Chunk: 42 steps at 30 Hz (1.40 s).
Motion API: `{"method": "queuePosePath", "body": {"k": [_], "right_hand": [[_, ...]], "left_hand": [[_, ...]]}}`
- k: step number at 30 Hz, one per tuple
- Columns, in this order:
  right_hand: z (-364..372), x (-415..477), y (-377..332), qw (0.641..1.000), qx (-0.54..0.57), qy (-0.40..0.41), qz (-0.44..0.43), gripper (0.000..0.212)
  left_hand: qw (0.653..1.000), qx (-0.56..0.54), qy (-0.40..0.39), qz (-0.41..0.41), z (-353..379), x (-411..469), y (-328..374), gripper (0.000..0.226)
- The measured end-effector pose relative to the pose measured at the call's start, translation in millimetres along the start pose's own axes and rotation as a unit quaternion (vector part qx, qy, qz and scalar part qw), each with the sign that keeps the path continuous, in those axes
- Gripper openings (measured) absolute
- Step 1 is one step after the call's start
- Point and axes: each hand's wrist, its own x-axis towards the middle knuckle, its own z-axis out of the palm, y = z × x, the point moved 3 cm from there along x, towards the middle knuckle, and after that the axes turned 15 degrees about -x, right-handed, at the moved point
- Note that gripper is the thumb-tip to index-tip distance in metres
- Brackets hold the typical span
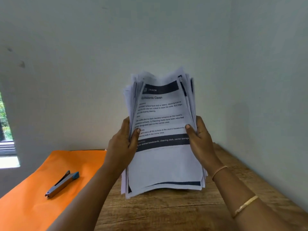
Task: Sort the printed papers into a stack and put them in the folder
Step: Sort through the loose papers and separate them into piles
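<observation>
Item: stack of printed papers (164, 134), standing upright above the wooden bench (166, 210). Left hand (124, 142) and right hand (200, 139) are gripping its side edges, thumbs lying across the front sheet (edges uneven). Orange folder (33, 197) is lying left of the stack, carrying a stapler (62, 184).

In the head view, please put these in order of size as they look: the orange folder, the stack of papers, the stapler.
1. The stack of papers and the orange folder look about alike. The papers are held nearer the camera and the frame cuts off the folder, so I leave them unranked.
2. The stapler is clearly the smallest.
</observation>
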Motion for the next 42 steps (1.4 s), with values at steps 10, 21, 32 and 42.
{"method": "queuePosePath", "body": {"k": [10,21,32,42], "right_hand": [[-8.6,14.4,28.0,0.992,0.044,-0.004,0.12,0.028],[4.9,2.5,33.8,0.971,0.06,-0.149,0.179,0.059],[-0.6,5.5,29.0,0.988,0.05,-0.06,0.136,0.049],[-0.1,-1.8,25.9,0.962,0.205,-0.109,0.147,0.055]], "left_hand": [[0.846,-0.42,-0.058,-0.322,-9.1,-3.0,-28.5,0.044],[0.961,-0.057,-0.127,-0.239,12.9,-22.4,-44.2,0.035],[0.955,-0.2,0.006,-0.217,12.0,-25.5,-37.6,0.036],[0.936,-0.268,0.053,-0.221,-0.3,-7.8,-33.4,0.068]]}}
